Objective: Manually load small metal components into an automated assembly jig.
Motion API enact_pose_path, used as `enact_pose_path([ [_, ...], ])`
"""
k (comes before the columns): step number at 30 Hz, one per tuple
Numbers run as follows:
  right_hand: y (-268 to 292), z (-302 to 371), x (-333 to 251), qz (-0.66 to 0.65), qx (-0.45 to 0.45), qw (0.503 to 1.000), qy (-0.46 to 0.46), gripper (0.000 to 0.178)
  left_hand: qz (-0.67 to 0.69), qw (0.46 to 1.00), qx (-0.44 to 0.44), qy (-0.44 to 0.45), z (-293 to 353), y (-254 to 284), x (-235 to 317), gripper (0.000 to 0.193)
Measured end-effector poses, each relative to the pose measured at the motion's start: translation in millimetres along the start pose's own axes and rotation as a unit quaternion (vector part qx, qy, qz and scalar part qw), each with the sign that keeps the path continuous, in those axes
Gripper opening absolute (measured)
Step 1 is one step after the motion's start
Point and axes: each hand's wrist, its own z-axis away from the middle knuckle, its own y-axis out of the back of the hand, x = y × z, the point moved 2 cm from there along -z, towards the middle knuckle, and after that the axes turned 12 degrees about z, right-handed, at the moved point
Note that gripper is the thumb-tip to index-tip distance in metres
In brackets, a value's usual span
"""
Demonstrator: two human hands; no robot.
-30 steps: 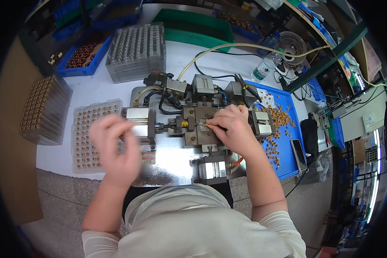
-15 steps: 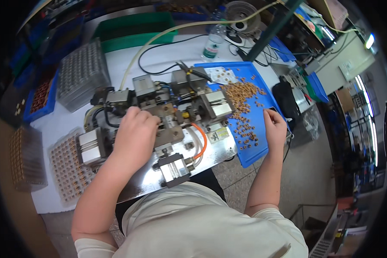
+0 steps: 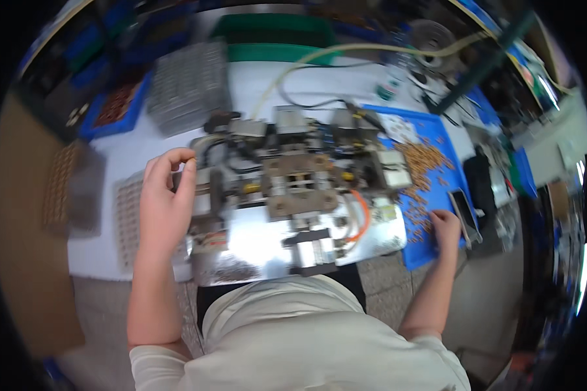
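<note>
Looking down from the head view, the left hand (image 3: pixel 166 202) hovers over the left edge of the metal fixture (image 3: pixel 293 189), fingers curled, thumb and forefinger pinched; whether anything sits between them I cannot tell. The right hand (image 3: pixel 447 228) rests palm-down among small brass parts (image 3: pixel 424 163) near the blue tray (image 3: pixel 437 247)'s front edge

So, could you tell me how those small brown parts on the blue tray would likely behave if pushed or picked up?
The small brown parts lie loose and scattered on the blue tray, so a push would probably spread them. They look tiny and likely light; the right hand rests among them. Any tendency to roll is too blurred to judge.
</note>
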Motion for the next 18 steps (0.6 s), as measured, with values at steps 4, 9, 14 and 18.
enact_pose_path([
  [4,2,-27,41,0.036,0.101,0.993,0.053,0.021,0.033,0.979,0.086,0.179,26,84,-56,0.017],
  [9,45,17,-82,-0.115,0.145,0.973,0.141,0.018,-0.01,0.968,0.093,0.234,70,126,-124,0.017],
  [14,41,83,-202,-0.119,0.116,0.941,0.296,0.018,-0.125,0.975,0.045,0.175,89,121,-139,0.013],
  [18,10,119,-270,-0.111,0.069,0.833,0.537,0.015,-0.207,0.963,0.056,0.161,86,113,-139,0.011],
])
